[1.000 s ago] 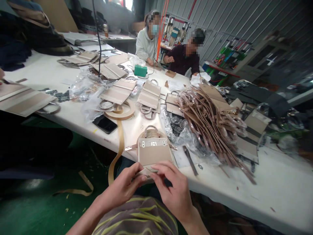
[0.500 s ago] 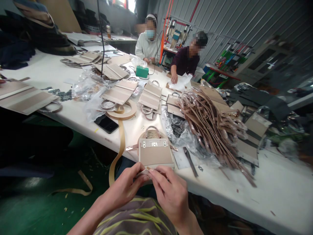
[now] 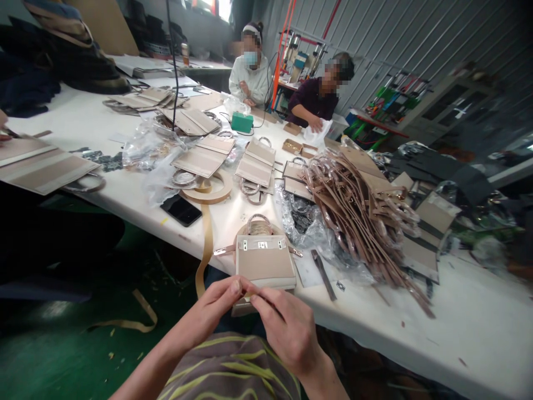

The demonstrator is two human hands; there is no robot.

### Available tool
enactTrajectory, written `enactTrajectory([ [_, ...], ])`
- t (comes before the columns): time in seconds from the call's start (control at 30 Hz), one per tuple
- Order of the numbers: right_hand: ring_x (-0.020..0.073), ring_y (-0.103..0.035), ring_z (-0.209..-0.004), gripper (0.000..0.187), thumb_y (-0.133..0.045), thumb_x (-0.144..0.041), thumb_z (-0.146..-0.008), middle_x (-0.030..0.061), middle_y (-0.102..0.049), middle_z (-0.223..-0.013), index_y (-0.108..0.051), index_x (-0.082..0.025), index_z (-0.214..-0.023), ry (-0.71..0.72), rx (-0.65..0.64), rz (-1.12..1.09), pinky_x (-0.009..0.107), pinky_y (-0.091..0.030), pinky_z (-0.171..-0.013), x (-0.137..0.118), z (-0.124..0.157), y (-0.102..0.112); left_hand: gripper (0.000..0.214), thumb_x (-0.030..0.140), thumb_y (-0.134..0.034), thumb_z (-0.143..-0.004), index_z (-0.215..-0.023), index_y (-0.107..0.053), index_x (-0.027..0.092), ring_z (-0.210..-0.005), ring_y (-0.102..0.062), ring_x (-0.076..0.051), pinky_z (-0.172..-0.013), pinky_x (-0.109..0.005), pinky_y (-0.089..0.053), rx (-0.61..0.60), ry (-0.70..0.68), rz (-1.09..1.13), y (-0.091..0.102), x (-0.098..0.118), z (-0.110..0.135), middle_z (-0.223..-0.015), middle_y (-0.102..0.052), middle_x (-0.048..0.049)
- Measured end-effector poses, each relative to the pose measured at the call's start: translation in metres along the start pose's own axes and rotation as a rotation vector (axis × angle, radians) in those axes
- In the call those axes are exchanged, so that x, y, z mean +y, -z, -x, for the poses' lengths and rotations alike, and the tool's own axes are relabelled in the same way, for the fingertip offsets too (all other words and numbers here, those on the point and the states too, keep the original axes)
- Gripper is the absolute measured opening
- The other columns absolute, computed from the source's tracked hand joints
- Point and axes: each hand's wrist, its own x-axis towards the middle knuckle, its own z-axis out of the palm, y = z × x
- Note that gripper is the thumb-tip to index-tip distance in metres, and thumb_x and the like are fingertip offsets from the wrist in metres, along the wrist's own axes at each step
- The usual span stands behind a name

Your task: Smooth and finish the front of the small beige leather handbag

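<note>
A small beige handbag panel (image 3: 263,263) with metal fittings and a round handle lies at the near edge of the white table (image 3: 458,316). My left hand (image 3: 212,314) and my right hand (image 3: 285,328) meet just below it, fingertips pinched together on the panel's lower edge. What the fingertips pinch beyond that edge is too small to make out. A beige strap (image 3: 205,244) hangs off the table to the left of my hands.
A black phone (image 3: 180,210) lies left of the panel, a metal tool (image 3: 323,273) to its right. A heap of tan straps (image 3: 358,208) fills the table's right. Flat beige panels (image 3: 200,161), plastic bags and a green box (image 3: 241,122) lie beyond. Two people work at the far end.
My hands have risen slightly and their fingertips have closed together at the panel's lower edge. The person in dark clothing at the far end has shifted a hand along the table.
</note>
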Motion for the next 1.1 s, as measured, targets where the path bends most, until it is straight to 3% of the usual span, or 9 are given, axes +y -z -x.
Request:
enactTrajectory([
  [0.1,0.0215,-0.08,-0.097,0.03,-0.07,-0.009,-0.106,0.0125,-0.085,-0.118,-0.074,-0.015,-0.135,0.044,-0.039,-0.01,0.036,-0.065,-0.081,0.004,0.005,0.0,0.047,0.062,-0.084,-0.093,-0.102,-0.074,0.017,-0.093,-0.061,-0.019,-0.086,-0.03,-0.048,-0.044,0.047,0.095,0.0,0.003,-0.006,-0.099,-0.072,-0.0042],
  [0.17,0.0216,-0.081,-0.099,0.03,-0.068,-0.011,-0.107,0.0125,-0.085,-0.118,-0.074,-0.015,-0.136,0.062,-0.058,-0.022,0.037,-0.065,-0.082,0.006,0.006,0.002,0.049,0.061,-0.089,-0.089,-0.096,-0.072,0.016,-0.086,-0.059,-0.016,-0.081,-0.028,-0.045,-0.047,0.076,0.128,-0.001,0.003,-0.009,-0.093,-0.072,-0.0034],
  [0.33,0.0212,-0.082,-0.1,0.029,-0.064,-0.011,-0.109,0.0116,-0.086,-0.116,-0.074,-0.015,-0.137,0.094,-0.071,-0.03,0.036,-0.067,-0.083,0.007,0.007,0.006,0.046,0.057,-0.089,-0.089,-0.087,-0.066,0.017,-0.075,-0.053,-0.013,-0.07,-0.027,-0.038,-0.018,0.093,0.161,-0.001,-0.006,-0.01,-0.092,-0.074,-0.0046],
  [0.5,0.0222,-0.081,-0.098,0.03,-0.067,-0.011,-0.108,0.013,-0.086,-0.119,-0.074,-0.013,-0.137,0.113,-0.073,-0.043,0.038,-0.066,-0.08,0.005,0.014,0.004,0.024,0.032,-0.085,-0.083,-0.078,-0.067,0.018,-0.08,-0.063,-0.015,-0.076,-0.027,-0.046,-0.025,0.108,0.306,0.001,-0.01,-0.012,-0.091,-0.078,-0.0055],
  [0.63,0.0223,-0.08,-0.094,0.03,-0.068,-0.009,-0.106,0.0129,-0.086,-0.115,-0.074,-0.014,-0.135,0.105,-0.043,-0.051,0.037,-0.066,-0.078,0.003,0.017,0.004,0.024,0.031,-0.081,-0.084,-0.077,-0.061,0.021,-0.082,-0.069,-0.018,-0.08,-0.03,-0.053,0.053,0.128,0.424,0.001,-0.01,-0.016,-0.086,-0.079,-0.0048],
  [0.8,0.0188,-0.082,-0.102,0.03,-0.066,-0.002,-0.103,0.0096,-0.083,-0.113,-0.076,-0.021,-0.125,-0.07,0.113,-0.193,0.029,-0.068,-0.088,-0.002,0.008,0.007,0.031,0.047,-0.078,-0.097,-0.089,-0.065,0.02,-0.082,-0.067,-0.016,-0.077,-0.029,-0.05,0.086,0.137,0.27,0.0,-0.015,-0.015,-0.099,-0.083,-0.0081],
  [0.9,0.0184,-0.081,-0.104,0.024,-0.064,-0.004,-0.105,0.0088,-0.08,-0.111,-0.074,-0.023,-0.117,-0.244,0.18,-0.296,0.029,-0.068,-0.091,-0.003,0.002,0.008,0.022,0.029,-0.077,-0.093,-0.112,-0.066,0.023,-0.095,-0.07,-0.016,-0.084,-0.029,-0.054,0.15,0.106,0.253,0.0,-0.018,-0.013,-0.138,-0.079,-0.0093],
  [1.0,0.0172,-0.079,-0.104,0.022,-0.064,-0.004,-0.105,0.0075,-0.079,-0.109,-0.072,-0.023,-0.113,-0.334,0.188,-0.346,0.028,-0.066,-0.092,-0.002,-0.001,0.005,0.068,0.013,-0.07,-0.085,-0.15,-0.061,0.034,-0.113,-0.069,-0.019,-0.095,-0.033,-0.058,0.113,0.051,0.221,0.0,-0.016,-0.01,-0.171,-0.059,-0.007],
  [1.1,0.0161,-0.079,-0.105,0.023,-0.064,-0.004,-0.105,0.0063,-0.08,-0.108,-0.072,-0.023,-0.114,-0.346,0.173,-0.383,0.026,-0.065,-0.093,0.001,-0.002,0.002,0.074,0.02,-0.063,-0.095,-0.166,-0.053,0.039,-0.123,-0.068,-0.023,-0.102,-0.037,-0.059,0.006,0.015,0.167,0.002,-0.008,-0.006,-0.173,-0.057,-0.0068],
])
